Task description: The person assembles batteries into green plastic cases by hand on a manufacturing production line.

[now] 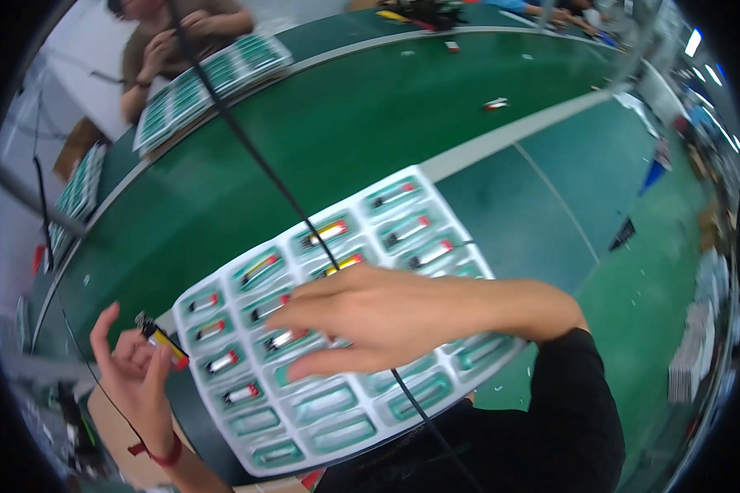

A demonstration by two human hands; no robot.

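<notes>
1. The left hand point(136, 361) was at the left, just beside the tray. Its thumb and fingers pinched a small yellow, black and red piece point(166, 347).
2. That piece was up off the tray, near its left edge. Its red end pointed near and to the right, and its dark end pointed far and to the left.
3. The right hand point(366, 316) reached in from the right, over the middle of the tray. Its fingers were bent a little and pointed left.
4. A silver piece point(281, 340) with a dark end was right by its fingertips. I could not tell if the hand gripped it or only hung over it.
5. The tray point(289, 412) was white, with rows of greenish pockets. It lay tilted to the person, near the middle.
6. Four short pieces with red ends sat in the left column. Three more sat in the far right pockets, and yellow ones sat between.
7. A green table point(370, 115) curved behind the tray. A small loose piece point(496, 104) lay on it, far and right.
8. Far left, another person point(210, 49) sat behind more trays point(187, 99).
9. A black cord point(255, 152) crossed in front of the tray.
</notes>
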